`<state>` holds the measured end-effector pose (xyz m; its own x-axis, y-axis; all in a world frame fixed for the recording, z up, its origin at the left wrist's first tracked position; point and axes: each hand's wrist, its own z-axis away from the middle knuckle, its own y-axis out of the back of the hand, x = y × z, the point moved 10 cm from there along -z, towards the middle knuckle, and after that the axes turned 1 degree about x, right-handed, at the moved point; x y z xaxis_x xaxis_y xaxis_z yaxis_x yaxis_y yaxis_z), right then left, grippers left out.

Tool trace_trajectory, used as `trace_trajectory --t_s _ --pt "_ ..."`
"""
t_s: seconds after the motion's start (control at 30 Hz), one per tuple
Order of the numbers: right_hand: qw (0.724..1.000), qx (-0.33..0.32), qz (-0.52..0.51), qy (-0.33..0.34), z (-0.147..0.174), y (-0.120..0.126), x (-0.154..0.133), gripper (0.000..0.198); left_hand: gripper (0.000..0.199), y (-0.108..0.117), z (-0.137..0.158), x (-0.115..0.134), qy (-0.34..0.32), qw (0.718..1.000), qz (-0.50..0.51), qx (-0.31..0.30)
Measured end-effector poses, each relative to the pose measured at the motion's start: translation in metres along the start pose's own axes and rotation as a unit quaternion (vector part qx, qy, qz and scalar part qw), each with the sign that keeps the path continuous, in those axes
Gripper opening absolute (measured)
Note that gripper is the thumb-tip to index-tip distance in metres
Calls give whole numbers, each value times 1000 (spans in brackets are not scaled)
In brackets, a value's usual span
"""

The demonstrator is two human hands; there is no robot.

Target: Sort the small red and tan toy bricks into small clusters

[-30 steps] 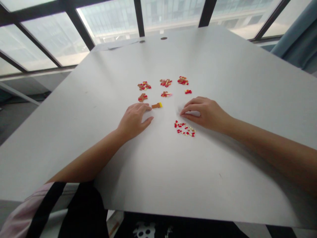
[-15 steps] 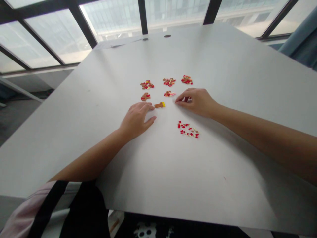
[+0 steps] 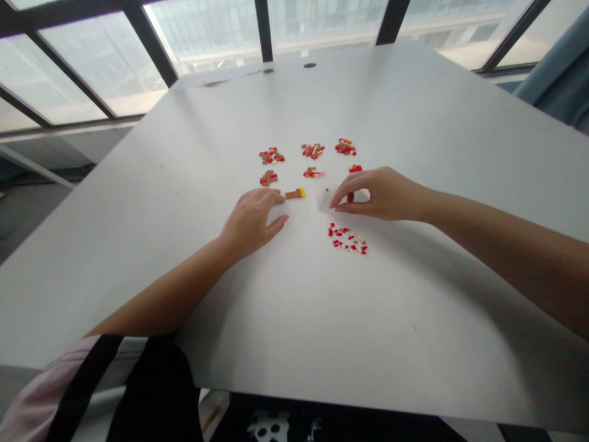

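My left hand (image 3: 253, 218) lies low over the white table with its thumb spread from the fingers. Its fingertips touch or nearly touch a small brown block assembly with a yellow end (image 3: 295, 194). Right of that, my right hand (image 3: 375, 194) is curled, thumb and index tips close together near the tabletop; whatever may be between them is too small to make out. A tiny brown piece (image 3: 327, 189) lies just beyond those fingertips. Closer to me is a loose scatter of tiny red, cream and brown pieces (image 3: 348, 239).
Behind my hands lie small piles of red and brown bricks at the left (image 3: 271, 156), middle (image 3: 313, 150) and right (image 3: 345, 147). Smaller groups sit before them at the left (image 3: 269, 178), middle (image 3: 313, 173) and right (image 3: 355, 168). Windows line the table's (image 3: 294, 319) far side.
My right hand has moved slightly toward me and to the right from beside the middle small group. The tiny brown piece and the right small group now show. My left hand stays put.
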<state>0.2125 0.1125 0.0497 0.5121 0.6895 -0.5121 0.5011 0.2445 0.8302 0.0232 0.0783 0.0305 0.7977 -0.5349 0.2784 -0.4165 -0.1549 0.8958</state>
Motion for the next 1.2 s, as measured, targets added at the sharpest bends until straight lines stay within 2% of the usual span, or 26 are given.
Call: trace_trajectory --t_s 0.1,0.33,0.57,0.7,1.2 --pt "998 -57 -14 28 8 -8 -12 22 26 0 0 0 0 1000 -3 -2" --pt "997 -47 -19 54 10 -11 -24 21 27 0 -1 1 -12 1000 -10 4" --pt "992 -35 42 113 6 -15 -37 19 28 0 -1 0 -4 1000 -12 3" --pt "990 -38 80 110 7 -15 -38 18 28 0 -1 2 -11 1000 -11 5" --pt "991 -68 88 78 12 -19 -38 18 28 1 0 2 -15 1000 -12 12"
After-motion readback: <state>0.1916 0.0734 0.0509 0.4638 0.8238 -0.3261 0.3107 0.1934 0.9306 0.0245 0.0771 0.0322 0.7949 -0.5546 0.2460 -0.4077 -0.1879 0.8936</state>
